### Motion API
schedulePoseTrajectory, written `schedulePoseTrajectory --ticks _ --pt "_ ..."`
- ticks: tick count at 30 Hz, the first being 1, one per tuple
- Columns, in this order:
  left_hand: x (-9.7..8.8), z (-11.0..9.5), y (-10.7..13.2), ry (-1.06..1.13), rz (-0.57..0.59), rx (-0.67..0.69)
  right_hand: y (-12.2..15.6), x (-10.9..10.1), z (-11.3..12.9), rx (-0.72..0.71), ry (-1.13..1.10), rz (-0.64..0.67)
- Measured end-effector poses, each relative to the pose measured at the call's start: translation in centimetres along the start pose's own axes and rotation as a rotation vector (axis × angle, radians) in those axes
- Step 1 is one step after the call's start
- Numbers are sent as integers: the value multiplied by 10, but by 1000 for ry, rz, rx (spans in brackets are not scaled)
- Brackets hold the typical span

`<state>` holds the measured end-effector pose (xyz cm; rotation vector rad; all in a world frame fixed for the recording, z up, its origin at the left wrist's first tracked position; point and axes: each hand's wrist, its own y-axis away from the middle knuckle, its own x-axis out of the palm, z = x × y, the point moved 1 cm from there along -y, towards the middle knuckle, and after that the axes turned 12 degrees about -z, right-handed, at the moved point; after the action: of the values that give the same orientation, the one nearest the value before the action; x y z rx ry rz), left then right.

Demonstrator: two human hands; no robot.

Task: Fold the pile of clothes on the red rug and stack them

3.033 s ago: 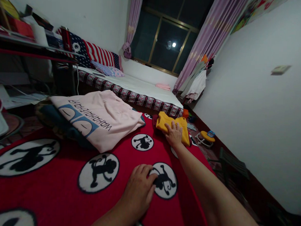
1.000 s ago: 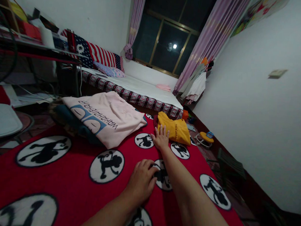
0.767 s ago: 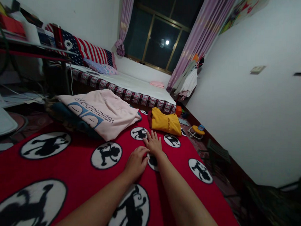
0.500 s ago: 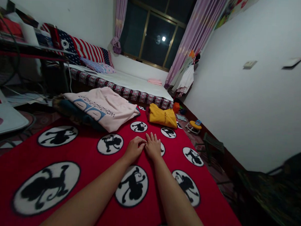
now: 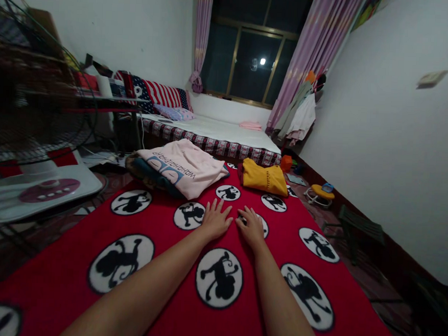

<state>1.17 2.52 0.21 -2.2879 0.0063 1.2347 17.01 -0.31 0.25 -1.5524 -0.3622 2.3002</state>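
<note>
My left hand (image 5: 215, 220) lies on the red blanket (image 5: 168, 288), its fingers spread and nothing in them. Just to its right, my right hand (image 5: 251, 227) rests on the same blanket with fingers apart, also holding nothing. A small gap separates the two hands. Beyond my left hand sits a folded pale pink garment (image 5: 194, 167) with blue print and lettering, on top of darker folded cloth (image 5: 150, 173). A folded yellow garment (image 5: 266, 177) lies past my right hand, with a dark red edge of cloth under its left side.
A fan (image 5: 31, 102) stands at the left on a white base (image 5: 80, 177). At the back is a bed (image 5: 211, 126) below a window. A yellow stool (image 5: 321, 192) and a dark green folding stool (image 5: 361, 226) stand on the floor at the right.
My hands, close together before, are now apart, and the left hand's fingers have spread out. The view has turned left, bringing the fan into sight.
</note>
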Motion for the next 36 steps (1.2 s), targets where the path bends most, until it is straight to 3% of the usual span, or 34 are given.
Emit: schedulePoseTrajectory --ticks 3,5,9,12,15,18,20,26,30,33,36 --pt "-22 10 -17 -1 182 176 -1 2 -4 -6 -55 -41" --pt "-48 19 -38 10 236 271 -1 3 -6 -6 -77 -66" --pt "-113 45 -88 -123 -22 159 -2 4 -6 4 -96 -102" --pt "-150 75 -107 -259 -205 2 -2 4 -5 7 -111 -106" --pt "-165 109 -106 -342 -259 -172 -2 3 -5 15 -127 -102" --pt "-161 134 -101 -390 -251 -304 -2 4 -5 14 -138 -111" --pt "-156 139 -100 -410 -261 -326 -2 5 -6 9 -147 -125" --pt "-156 126 -108 -393 -260 -294 -2 7 -8 7 -191 -160" --pt "-172 96 -108 -370 -304 -186 -5 10 -13 18 -326 -210" --pt "-175 57 -81 -340 -302 77 -8 9 -16 139 -611 -272" --pt "-154 18 -23 -311 -171 390 -8 4 -17 342 -955 -322"
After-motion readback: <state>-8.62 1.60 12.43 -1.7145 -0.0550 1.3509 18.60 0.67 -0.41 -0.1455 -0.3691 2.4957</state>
